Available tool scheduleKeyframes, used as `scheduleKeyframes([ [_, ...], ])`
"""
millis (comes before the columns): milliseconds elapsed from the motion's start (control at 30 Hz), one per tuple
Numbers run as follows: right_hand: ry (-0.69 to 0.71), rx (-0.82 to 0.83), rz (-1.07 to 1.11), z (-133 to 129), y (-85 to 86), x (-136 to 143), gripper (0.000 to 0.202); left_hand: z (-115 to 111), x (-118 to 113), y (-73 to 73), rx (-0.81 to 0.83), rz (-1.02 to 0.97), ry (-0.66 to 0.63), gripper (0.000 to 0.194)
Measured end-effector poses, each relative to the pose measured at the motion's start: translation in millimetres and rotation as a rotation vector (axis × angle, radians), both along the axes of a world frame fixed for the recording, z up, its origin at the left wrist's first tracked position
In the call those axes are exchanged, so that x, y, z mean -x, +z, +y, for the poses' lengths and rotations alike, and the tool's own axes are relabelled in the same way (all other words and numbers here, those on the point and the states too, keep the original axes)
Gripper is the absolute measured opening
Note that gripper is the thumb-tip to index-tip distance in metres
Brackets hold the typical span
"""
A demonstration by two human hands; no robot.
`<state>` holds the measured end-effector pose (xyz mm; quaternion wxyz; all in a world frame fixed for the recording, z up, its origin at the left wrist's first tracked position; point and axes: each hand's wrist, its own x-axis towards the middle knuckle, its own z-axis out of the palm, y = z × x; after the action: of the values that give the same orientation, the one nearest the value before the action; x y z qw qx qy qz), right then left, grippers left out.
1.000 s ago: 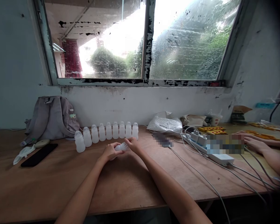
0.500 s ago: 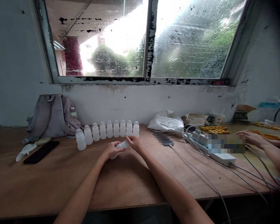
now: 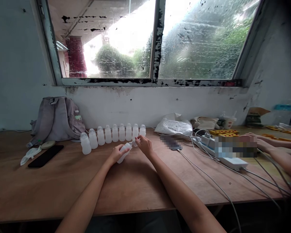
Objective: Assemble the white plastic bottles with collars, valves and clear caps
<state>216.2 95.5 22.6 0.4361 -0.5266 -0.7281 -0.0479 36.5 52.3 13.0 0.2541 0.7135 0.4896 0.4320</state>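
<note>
Mid-frame, a tilted baby bottle [image 3: 122, 157] was clasped by the left hand [image 3: 115, 154], best held steady, and a clear cap [image 3: 135, 142] pinched by the right hand [image 3: 145, 146].

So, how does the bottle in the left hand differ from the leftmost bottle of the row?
The held bottle is tilted, in the grip of the left hand; the leftmost bottle stands upright on the table. The leftmost bottle wears a clear cover; the held bottle seems uncovered. Both have whitish, translucent bodies.
</note>
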Motion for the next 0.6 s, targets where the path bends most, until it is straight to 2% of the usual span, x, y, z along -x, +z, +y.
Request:
scheduleKeyframes([
  [100,-0.099,-0.017,0.011,8.3,-4.0,-8.2,0.031,2.0,3.5,-4.6,-0.002,-0.036,0.021,0.042],
  [233,-0.227,0.075,-0.055,18.5,-10.6,-23.4,0.027,5.4,7.0,-11.4,0.025,-0.091,0.036,0.049],
  [433,-0.288,0.205,-0.09,24.4,-19.7,-41.3,0.017,7.8,7.3,-15.0,0.037,-0.141,0.023,0.053],
  [600,-0.363,0.225,-0.036,20.7,-16.0,-41.8,0.024,6.9,6.2,-15.2,-0.013,-0.158,0.062,0.058],
])
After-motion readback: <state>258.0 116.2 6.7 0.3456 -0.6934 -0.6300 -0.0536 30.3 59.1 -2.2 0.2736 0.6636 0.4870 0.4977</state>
